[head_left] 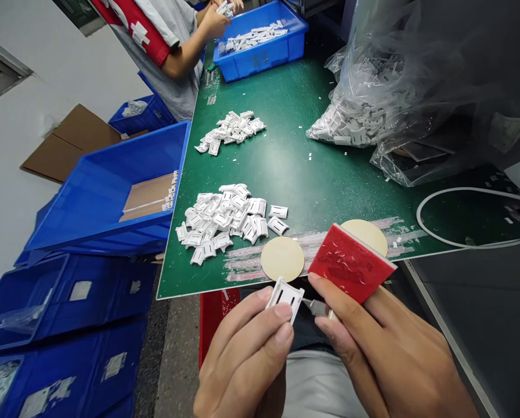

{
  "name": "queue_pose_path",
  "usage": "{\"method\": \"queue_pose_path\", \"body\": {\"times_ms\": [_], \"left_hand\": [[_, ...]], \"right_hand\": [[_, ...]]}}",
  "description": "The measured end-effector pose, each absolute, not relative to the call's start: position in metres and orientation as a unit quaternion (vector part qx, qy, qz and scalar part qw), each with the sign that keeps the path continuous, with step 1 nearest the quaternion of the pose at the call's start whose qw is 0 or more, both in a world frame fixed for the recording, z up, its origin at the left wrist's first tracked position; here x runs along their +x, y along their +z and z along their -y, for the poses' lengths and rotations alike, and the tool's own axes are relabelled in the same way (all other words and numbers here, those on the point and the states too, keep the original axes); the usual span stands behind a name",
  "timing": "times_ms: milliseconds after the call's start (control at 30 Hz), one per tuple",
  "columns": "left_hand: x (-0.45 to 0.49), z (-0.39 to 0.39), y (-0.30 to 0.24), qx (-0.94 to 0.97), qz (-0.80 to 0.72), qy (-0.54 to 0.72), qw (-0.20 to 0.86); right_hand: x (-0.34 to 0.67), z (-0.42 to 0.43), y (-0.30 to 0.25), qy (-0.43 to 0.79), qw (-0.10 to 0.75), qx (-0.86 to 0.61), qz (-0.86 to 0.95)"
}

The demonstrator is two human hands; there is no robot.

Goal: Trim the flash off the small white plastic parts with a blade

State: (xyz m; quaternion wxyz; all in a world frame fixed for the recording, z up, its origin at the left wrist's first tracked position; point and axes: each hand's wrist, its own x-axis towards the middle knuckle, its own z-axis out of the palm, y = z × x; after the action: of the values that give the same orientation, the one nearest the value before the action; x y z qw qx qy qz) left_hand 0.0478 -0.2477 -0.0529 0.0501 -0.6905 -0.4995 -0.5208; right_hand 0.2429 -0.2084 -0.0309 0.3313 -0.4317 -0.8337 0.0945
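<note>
My left hand (245,354) pinches a small white slotted plastic part (287,297) between thumb and fingertips, just past the table's near edge. In my right hand (386,348) is a small knife (320,308), its handle mostly hidden by the fingers. The blade tip points at the right edge of the white part; whether they touch I cannot tell. A red-faced square pad (351,264) with white shavings stuck on it also rests against the fingers of that hand. Beyond the left hand lies a pile of similar white parts (225,217).
A green table (286,168) carries two round cream discs (282,259), a smaller heap of white parts (234,130), a clear bag of parts (360,110) and a white cable (421,209). A co-worker (173,52) handles parts over a blue bin (260,61). Blue crates (98,191) stand left.
</note>
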Motion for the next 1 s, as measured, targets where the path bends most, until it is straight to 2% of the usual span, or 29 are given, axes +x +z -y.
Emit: {"method": "queue_pose_path", "body": {"times_ms": [200,433,667,733,900,1000], "left_hand": [[0.065,0.254,-0.048,-0.611,0.557,-0.562,0.014],[0.054,0.248,-0.052,-0.646,0.518,-0.56,0.007],[0.066,0.246,-0.048,-0.599,0.544,-0.587,-0.019],[0.068,0.24,-0.047,-0.555,0.554,-0.617,-0.071],[0.062,0.223,-0.044,-0.513,0.495,-0.641,-0.284],[0.058,0.221,-0.049,-0.54,0.481,-0.65,-0.232]], "right_hand": [[0.243,0.2,-0.032,0.08,0.33,-0.505,0.794],[0.244,0.206,-0.035,0.099,0.344,-0.511,0.781],[0.246,0.203,-0.031,0.119,0.354,-0.505,0.778],[0.242,0.198,-0.025,0.129,0.353,-0.504,0.778],[0.229,0.185,-0.008,0.14,0.336,-0.487,0.794],[0.231,0.183,-0.005,0.153,0.323,-0.467,0.809]]}}
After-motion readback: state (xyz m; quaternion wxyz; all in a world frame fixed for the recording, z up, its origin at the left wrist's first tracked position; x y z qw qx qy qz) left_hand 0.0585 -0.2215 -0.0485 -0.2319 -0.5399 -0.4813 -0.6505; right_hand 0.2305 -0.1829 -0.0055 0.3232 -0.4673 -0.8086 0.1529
